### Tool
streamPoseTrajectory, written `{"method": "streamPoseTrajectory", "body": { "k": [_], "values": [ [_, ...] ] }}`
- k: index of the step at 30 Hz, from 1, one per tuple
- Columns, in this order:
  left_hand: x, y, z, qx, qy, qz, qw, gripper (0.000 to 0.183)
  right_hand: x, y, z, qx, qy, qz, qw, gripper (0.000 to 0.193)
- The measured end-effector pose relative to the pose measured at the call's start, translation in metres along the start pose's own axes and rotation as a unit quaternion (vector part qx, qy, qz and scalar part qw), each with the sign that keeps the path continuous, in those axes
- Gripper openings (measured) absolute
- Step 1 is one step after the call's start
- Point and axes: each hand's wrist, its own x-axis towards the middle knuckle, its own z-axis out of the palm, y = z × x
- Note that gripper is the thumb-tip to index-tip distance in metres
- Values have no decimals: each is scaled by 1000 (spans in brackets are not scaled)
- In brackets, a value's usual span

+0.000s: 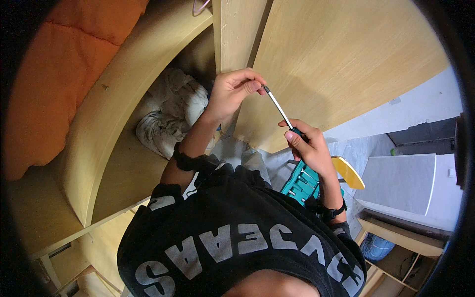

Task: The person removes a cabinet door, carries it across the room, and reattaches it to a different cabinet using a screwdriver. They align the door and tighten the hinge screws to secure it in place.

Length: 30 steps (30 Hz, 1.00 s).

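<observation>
My right hand (312,148) is wrapped round the dark green handle of a screwdriver (278,108). Its bright shaft slants up and left, ending in a dark tip. At that tip, the thumb and fingers of my left hand (236,91) are pinched together; whatever small thing lies between them, if anything, is hidden. Both hands are raised in front of a large light-wood panel (346,59). Below my right hand lies an open teal tool case (301,182) with several tools in its slots, partly covered by my forearm.
To the left, a curved wooden cabinet side (106,99) borders a compartment holding crumpled pale cloth (170,111). Orange fabric (74,74) hangs over its edge. A yellow rounded board (349,173) stands beside my right forearm. Open wooden drawers (396,237) show at lower right.
</observation>
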Motion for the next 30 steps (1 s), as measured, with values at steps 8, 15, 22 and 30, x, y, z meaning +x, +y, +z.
{"method": "streamPoseTrajectory", "body": {
  "k": [8, 15, 22, 30],
  "values": [
    [9, 18, -4, 215, -36, 27, 976, 6, 4, 1, 3, -168, 63, -127, 976, 26],
    [11, 26, -8, 101, -93, -2, 991, 10, 10, 11, -2, 90, -72, -7, 993, 28],
    [8, -5, 46, -358, 73, -49, 929, 17, 26, 20, 18, 103, -25, -110, 988, 24],
    [49, 60, 100, -373, 118, -79, 917, 15, 48, -2, 6, 244, -34, -236, 940, 34]
  ]
}}
